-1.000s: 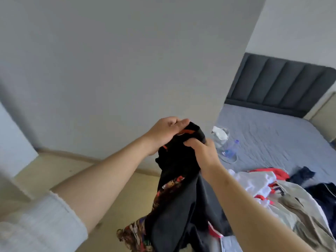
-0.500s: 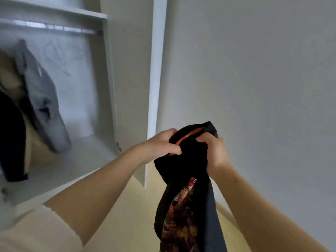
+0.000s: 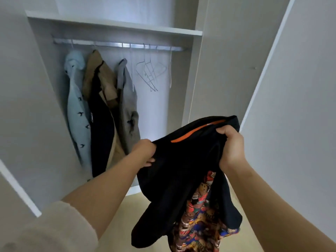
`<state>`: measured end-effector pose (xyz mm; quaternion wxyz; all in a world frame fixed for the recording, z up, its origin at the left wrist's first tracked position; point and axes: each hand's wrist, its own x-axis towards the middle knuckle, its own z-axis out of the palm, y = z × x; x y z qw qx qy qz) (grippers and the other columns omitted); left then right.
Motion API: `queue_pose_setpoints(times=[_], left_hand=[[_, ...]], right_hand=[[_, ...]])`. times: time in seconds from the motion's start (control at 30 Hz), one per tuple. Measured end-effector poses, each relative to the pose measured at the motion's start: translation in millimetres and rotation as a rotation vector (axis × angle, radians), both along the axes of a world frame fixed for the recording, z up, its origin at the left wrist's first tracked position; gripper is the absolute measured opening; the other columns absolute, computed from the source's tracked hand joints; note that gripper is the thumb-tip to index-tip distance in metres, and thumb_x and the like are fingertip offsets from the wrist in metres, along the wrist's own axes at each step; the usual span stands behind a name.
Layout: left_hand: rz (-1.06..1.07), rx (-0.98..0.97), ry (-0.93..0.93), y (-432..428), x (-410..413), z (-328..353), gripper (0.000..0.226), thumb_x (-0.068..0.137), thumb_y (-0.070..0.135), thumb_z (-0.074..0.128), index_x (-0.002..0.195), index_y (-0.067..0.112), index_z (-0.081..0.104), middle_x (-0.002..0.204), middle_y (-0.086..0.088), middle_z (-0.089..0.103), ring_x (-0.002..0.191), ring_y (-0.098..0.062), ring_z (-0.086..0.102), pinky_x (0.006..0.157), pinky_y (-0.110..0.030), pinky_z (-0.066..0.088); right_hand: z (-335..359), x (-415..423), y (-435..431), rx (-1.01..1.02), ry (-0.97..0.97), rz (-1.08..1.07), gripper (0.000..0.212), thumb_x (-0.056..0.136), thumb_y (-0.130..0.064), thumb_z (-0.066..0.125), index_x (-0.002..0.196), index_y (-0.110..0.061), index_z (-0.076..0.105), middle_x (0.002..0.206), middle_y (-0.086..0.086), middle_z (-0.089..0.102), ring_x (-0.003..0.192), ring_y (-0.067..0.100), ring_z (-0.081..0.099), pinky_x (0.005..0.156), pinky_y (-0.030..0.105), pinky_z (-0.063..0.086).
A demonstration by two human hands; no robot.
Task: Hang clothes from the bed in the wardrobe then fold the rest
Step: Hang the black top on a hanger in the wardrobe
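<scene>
I hold a black garment (image 3: 181, 170) with an orange collar strip and a colourful printed patch, stretched out in front of the open wardrobe (image 3: 112, 28). My left hand (image 3: 144, 153) grips its left edge and my right hand (image 3: 231, 146) grips its right edge near the collar. The rest of the cloth hangs down between my arms. Inside the wardrobe a metal rail (image 3: 118, 45) carries several empty wire hangers (image 3: 151, 73) on its right half.
On the rail's left half hang a light blue cardigan (image 3: 77, 110), a tan and black coat (image 3: 101, 110) and a grey jacket (image 3: 127, 106). An open white wardrobe door (image 3: 300, 88) stands at the right, another door panel (image 3: 20, 106) at the left. Beige floor lies below.
My view has turned from the bed and wall to face the wardrobe. My hands have moved apart, spreading the garment's top edge.
</scene>
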<state>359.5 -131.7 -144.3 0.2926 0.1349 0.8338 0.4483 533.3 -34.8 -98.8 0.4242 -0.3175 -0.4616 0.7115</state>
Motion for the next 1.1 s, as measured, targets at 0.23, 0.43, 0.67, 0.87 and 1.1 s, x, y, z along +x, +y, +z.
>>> queue_pose_setpoints(times=[0.23,0.43,0.67,0.87,1.1], left_hand=[[0.310,0.480,-0.319,8,-102,24,0.027,0.094,-0.003,0.043,0.119,-0.004,0.049,0.096,-0.018,0.061,0.079,-0.026,0.060,0.063,-0.037,0.054],[0.494,0.693,-0.369,44,-178,44,0.013,0.084,-0.006,0.048,0.078,0.003,0.054,0.079,-0.012,0.058,0.072,-0.023,0.059,0.063,-0.035,0.051],[0.603,0.992,-0.427,84,-247,65,0.020,0.089,0.010,0.042,0.094,0.009,0.061,0.086,-0.009,0.064,0.076,-0.023,0.060,0.062,-0.032,0.049],[0.677,1.008,-0.362,103,-315,69,0.024,0.093,0.014,0.042,0.087,0.009,0.065,0.083,-0.009,0.063,0.076,-0.024,0.059,0.070,-0.033,0.050],[0.617,0.829,-0.364,124,-410,59,0.019,0.093,0.019,0.048,0.084,0.010,0.062,0.083,-0.010,0.063,0.076,-0.024,0.060,0.072,-0.034,0.051]], right_hand=[[-14,-117,47,0.007,-0.102,0.102,0.006,0.076,-0.006,0.057,0.080,-0.006,0.062,0.072,0.008,0.064,0.066,0.024,0.064,0.053,0.029,0.052],[-17,-224,111,0.068,-0.179,0.227,0.004,0.078,-0.011,0.060,0.080,-0.013,0.062,0.073,0.007,0.065,0.069,0.023,0.065,0.066,0.037,0.055],[-18,-329,158,0.210,-0.306,0.532,0.008,0.080,-0.014,0.061,0.086,-0.015,0.066,0.069,0.004,0.069,0.065,0.021,0.067,0.065,0.034,0.055],[-11,-399,178,0.229,-0.342,0.838,0.011,0.084,-0.013,0.062,0.095,-0.015,0.063,0.069,-0.002,0.073,0.062,0.012,0.070,0.049,0.017,0.051],[-9,-506,200,0.414,-0.288,0.475,0.012,0.089,-0.019,0.055,0.080,-0.016,0.062,0.079,-0.001,0.061,0.068,0.012,0.057,0.060,0.022,0.046]])
